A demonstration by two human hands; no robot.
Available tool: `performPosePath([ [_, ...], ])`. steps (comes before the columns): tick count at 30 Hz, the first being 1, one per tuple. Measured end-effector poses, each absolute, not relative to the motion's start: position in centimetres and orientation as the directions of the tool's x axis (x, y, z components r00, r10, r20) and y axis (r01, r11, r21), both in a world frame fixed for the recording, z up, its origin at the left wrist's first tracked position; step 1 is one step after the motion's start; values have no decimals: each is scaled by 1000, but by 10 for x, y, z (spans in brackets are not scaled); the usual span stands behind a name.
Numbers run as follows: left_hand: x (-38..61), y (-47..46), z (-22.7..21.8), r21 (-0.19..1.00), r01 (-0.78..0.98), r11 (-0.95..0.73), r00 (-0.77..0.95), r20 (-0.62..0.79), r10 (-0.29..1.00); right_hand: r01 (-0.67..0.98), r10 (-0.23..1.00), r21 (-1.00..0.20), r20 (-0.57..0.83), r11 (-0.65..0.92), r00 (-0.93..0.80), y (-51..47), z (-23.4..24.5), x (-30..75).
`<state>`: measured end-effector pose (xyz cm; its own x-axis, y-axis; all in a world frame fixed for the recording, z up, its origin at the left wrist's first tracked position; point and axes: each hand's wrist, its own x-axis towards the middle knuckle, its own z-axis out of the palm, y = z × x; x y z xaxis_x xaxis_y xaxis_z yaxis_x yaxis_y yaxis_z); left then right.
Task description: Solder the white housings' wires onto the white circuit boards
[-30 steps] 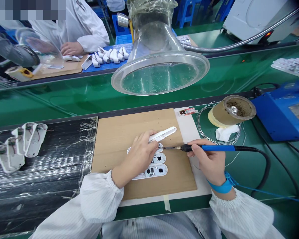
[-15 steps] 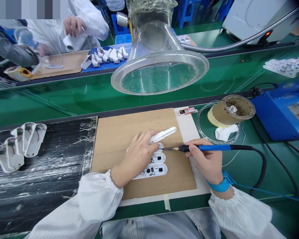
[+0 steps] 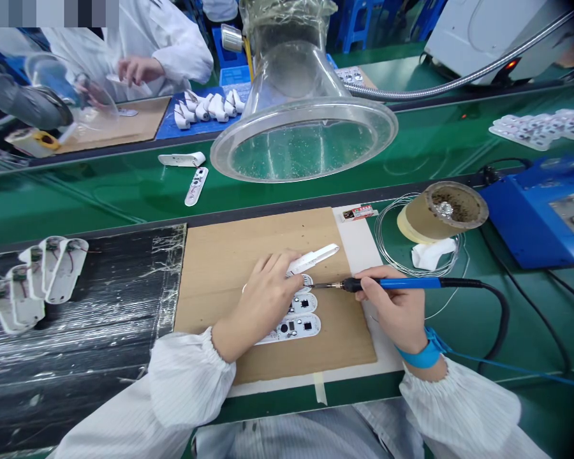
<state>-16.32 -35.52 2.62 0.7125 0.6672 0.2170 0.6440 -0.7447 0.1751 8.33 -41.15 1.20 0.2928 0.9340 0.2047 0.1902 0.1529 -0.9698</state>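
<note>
My right hand [image 3: 395, 307] grips the iron [image 3: 402, 283], which lies parallel to the bench's [image 3: 459, 338] front edge. Its tip points left onto the top board [image 3: 307, 280], beside my left hand [image 3: 263, 303], which pinches the casing [image 3: 316, 257] on the cardboard [image 3: 220, 268].

Left hand [image 3: 263, 299] curled palm-down, right hand [image 3: 396, 307] grip closed.
</note>
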Motion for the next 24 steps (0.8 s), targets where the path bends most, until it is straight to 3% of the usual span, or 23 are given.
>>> performPosePath([
  [24, -160, -357, 31, 163, 637, -753, 716, 236, 657, 202, 922, -965, 227, 169, 313, -411, 14, 83],
])
